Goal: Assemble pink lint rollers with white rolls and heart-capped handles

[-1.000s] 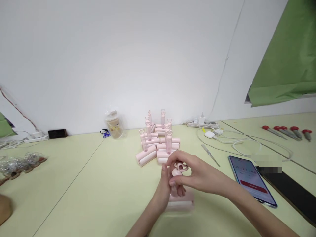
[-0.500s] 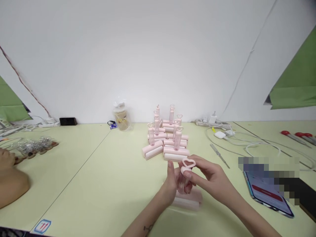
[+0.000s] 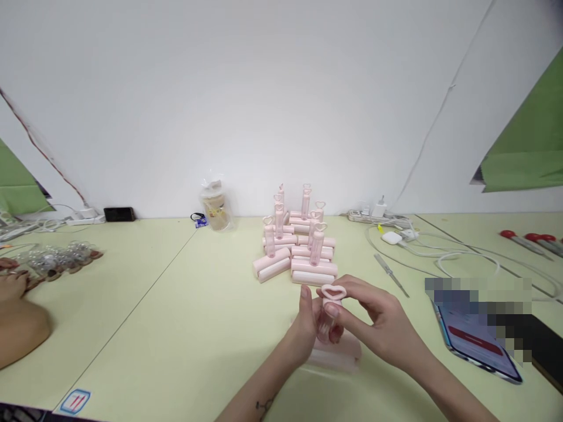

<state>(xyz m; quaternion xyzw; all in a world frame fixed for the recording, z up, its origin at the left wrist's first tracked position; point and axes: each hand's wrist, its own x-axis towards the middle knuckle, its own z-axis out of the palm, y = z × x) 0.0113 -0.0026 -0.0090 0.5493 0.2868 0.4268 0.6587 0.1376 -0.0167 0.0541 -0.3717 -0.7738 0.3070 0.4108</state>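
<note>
Your left hand (image 3: pixel 304 328) had the tube (image 3: pixel 325 329) in its grip, near the roller (image 3: pixel 339 356), over the tabletop (image 3: pixel 176 328). Your right hand (image 3: pixel 380 319) pinched the heart top (image 3: pixel 334 286). You seemed busy with that top; the next move likely needed steady hands.

Across our pale yellow-green table (image 3: pixel 167 328) we see pink rollers (image 3: pixel 314 269) clustered, a bagged cup (image 3: pixel 216 212) to their left! Off to the right, we've got a slim tool (image 3: pixel 391 274), white cables (image 3: pixel 444 256) and a phone (image 3: pixel 475 341).
</note>
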